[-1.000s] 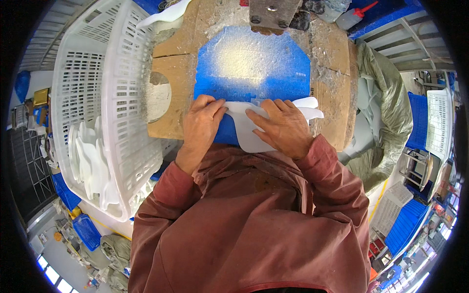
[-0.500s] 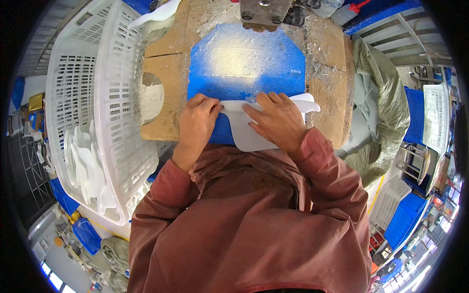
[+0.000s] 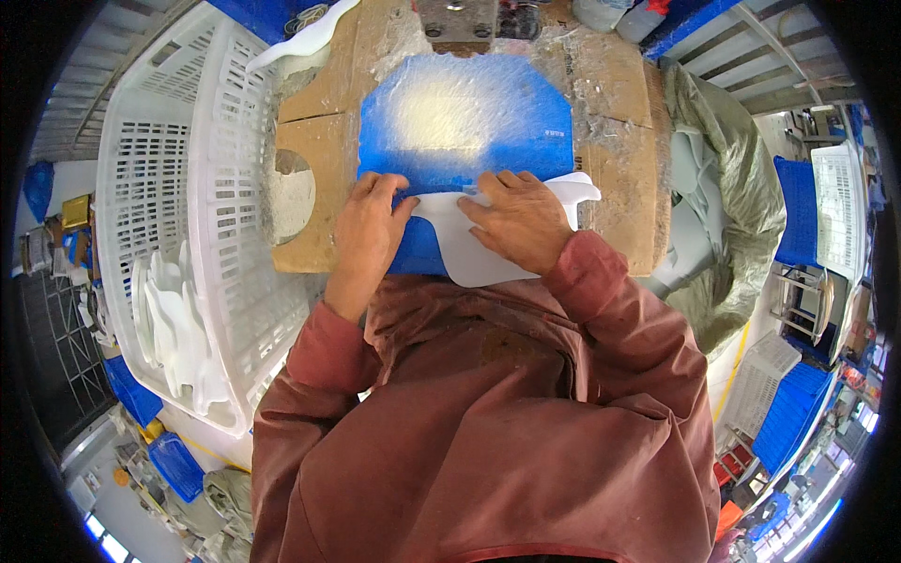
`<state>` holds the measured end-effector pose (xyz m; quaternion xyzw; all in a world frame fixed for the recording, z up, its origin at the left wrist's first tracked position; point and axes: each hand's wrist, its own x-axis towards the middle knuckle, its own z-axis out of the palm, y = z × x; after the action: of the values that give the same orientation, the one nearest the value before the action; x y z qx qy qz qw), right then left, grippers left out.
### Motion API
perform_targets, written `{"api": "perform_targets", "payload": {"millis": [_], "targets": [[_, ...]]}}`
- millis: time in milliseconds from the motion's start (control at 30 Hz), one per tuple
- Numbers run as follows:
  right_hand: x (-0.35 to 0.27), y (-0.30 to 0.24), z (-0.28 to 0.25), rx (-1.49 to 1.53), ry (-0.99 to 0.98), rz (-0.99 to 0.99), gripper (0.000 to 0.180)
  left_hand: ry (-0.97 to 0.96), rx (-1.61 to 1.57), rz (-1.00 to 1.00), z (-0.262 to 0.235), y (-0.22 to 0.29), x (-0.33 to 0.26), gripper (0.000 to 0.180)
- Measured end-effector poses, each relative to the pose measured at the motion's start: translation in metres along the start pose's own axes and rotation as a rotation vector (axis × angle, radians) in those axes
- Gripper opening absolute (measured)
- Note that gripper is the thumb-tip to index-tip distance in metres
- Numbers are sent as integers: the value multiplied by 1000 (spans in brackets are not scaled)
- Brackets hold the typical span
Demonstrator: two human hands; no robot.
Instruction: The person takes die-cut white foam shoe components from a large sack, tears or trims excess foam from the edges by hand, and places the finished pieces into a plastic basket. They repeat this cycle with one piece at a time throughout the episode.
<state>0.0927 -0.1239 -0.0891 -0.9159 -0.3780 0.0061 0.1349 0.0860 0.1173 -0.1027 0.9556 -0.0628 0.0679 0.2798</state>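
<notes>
Both hands flat on one white plastic piece (image 3: 479, 253), which lies on the near edge of a blue mat (image 3: 465, 122), near end overhanging toward the person's chest. Left hand (image 3: 364, 235) fingers together, palm down, pressing at the piece's left end where it meets the mat; grips nothing. Right hand (image 3: 518, 218) spread wider, palm down, covering the middle of the piece; fingertips point left, close to the left hand's. The piece's right tip (image 3: 580, 190) sticks out past the right hand, over brown board. One blue mat, worn pale in the centre, sits on one cardboard-covered bench top (image 3: 615, 113); bare cardboard margin on both sides of the mat, wider on the left, where there is one round cutout (image 3: 289, 192). One metal machine base (image 3: 457, 21) at the mat's far edge, touching or just above it, cannot tell which. Left side is walled by one tall white slotted crate (image 3: 160, 159) hard against the bench edge; inside it a stack of white pieces (image 3: 169, 324), count unclear, several at least. One more white piece (image 3: 305, 38) lies across the crate's far rim onto the bench. Right side: one grey-green sack (image 3: 727, 197) just beside the bench edge, white pieces inside. Open room on the mat is ahead of the hands; near side is closed off by the person's red sleeves (image 3: 601, 310)
</notes>
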Motion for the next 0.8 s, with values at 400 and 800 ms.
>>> {"api": "perform_targets", "payload": {"millis": [400,800], "targets": [[-61,16,-29,116,93,255,39,-190,-126,62,31,30,5,22],[-78,46,-9,644,412,670,21,-101,29,140,32,50,-19,25]]}}
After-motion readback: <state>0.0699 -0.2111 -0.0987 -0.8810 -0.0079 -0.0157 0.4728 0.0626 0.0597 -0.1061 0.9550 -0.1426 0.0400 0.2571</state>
